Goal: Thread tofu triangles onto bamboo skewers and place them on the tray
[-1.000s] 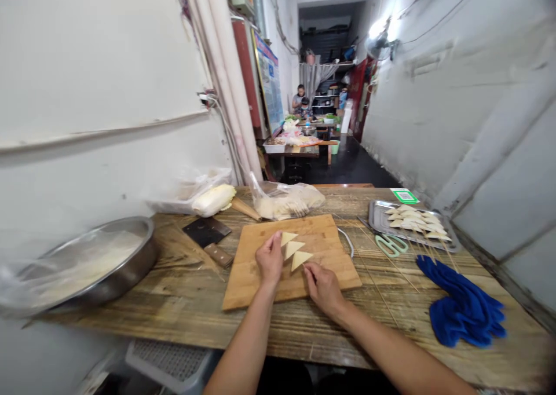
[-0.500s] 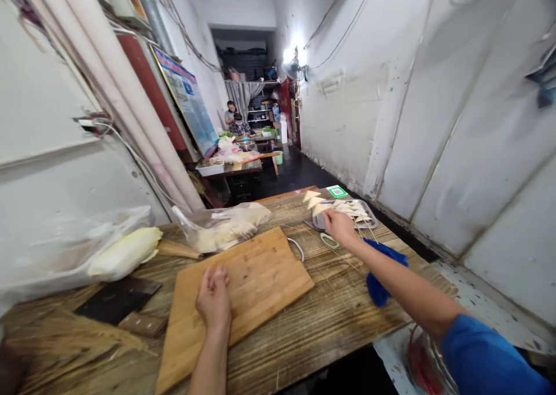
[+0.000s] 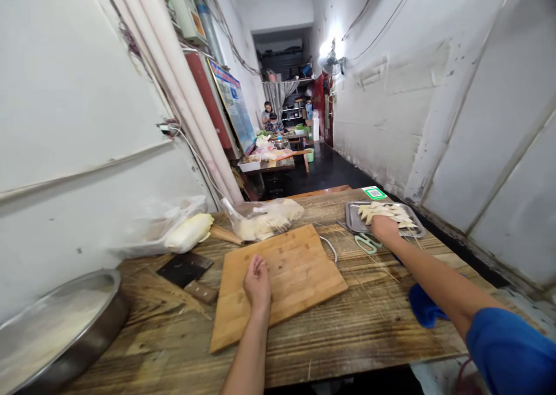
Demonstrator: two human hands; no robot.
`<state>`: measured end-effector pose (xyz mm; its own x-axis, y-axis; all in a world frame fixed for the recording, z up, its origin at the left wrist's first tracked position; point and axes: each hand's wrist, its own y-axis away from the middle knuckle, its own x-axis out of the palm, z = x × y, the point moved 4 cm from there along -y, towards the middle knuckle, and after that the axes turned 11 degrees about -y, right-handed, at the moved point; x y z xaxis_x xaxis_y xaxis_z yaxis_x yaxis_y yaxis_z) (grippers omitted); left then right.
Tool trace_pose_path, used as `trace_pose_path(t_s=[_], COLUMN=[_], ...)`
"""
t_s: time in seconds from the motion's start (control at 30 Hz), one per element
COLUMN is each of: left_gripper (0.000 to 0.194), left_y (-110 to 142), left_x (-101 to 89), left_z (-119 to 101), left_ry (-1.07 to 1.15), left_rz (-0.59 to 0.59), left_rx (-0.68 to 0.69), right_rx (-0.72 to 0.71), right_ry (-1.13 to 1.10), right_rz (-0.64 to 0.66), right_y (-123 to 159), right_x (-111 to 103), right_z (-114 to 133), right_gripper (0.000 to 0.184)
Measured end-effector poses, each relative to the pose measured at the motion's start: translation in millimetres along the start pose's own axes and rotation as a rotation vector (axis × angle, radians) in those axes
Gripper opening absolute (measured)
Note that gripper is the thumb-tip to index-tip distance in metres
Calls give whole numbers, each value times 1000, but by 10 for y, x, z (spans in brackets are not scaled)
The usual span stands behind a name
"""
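Note:
My right hand (image 3: 385, 230) is closed at the near edge of a metal tray (image 3: 420, 228), on a skewer whose stick it hides. The skewer's pale triangular slices (image 3: 365, 212) lie at the tray's left end, beside several similar skewered slices (image 3: 397, 214). Over a wooden cutting board (image 3: 299, 273), my left hand (image 3: 258, 284) is loosely curled with nothing in it. Light green-handled scissors (image 3: 367, 244) lie just left of my right hand. Thin bamboo skewers (image 3: 362, 282) are spread on the table between board and tray.
A cleaver (image 3: 185, 269), a pale cabbage (image 3: 190, 233) and a large metal basin (image 3: 113, 291) stand left. Behind the board lies a plastic bag of pale slices (image 3: 264, 221). Blue gloves (image 3: 425, 307) lie partly under my right forearm. Two people (image 3: 270, 117) are at a far table.
My right hand has carried the skewer of triangles from the cutting board to the tray on the right and lowered it there. My left hand has let go and stays above the board.

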<state>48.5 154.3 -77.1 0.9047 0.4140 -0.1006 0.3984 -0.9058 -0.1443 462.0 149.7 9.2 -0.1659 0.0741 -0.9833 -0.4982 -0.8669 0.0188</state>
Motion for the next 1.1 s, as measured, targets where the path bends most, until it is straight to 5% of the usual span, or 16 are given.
trace_pose_path(t_s=[0.23, 0.37, 0.5, 0.67, 0.77, 0.87, 0.97, 1.1], left_gripper=[35, 36, 39, 38, 33, 33, 36, 28], left_y=[49, 101, 174, 131, -152, -622, -1124, -1538], left_x=[1, -22, 4, 101, 59, 53, 283, 827], left_z=[-74, -167, -215, -462, -800, -1179, -1404, -1330], left_ry=[-142, -200, -299, -429, -488, -563, -730, -1157], left_rz=[-12, -30, -9, 49, 14, 3, 158, 542], left_rx=[73, 91, 123, 393, 564, 693, 669, 396], right_rx=[-268, -585, -888, -1011, -939, -829, -739, -717], right_ry=[60, -21, -161, -366, -552, -788, -1039, -1312], right_rz=[-67, -105, -127, -106, -82, -58, -18, 79], right_y=[73, 307, 570, 484, 221, -13, -101, -47], right_x=[-237, -324, -302, -187, -180, -228, -293, -378], right_z=[644, 1418, 2278, 3074, 3143, 2868, 2480, 2229], right_gripper=[30, 28, 54, 62, 38, 24, 32, 36])
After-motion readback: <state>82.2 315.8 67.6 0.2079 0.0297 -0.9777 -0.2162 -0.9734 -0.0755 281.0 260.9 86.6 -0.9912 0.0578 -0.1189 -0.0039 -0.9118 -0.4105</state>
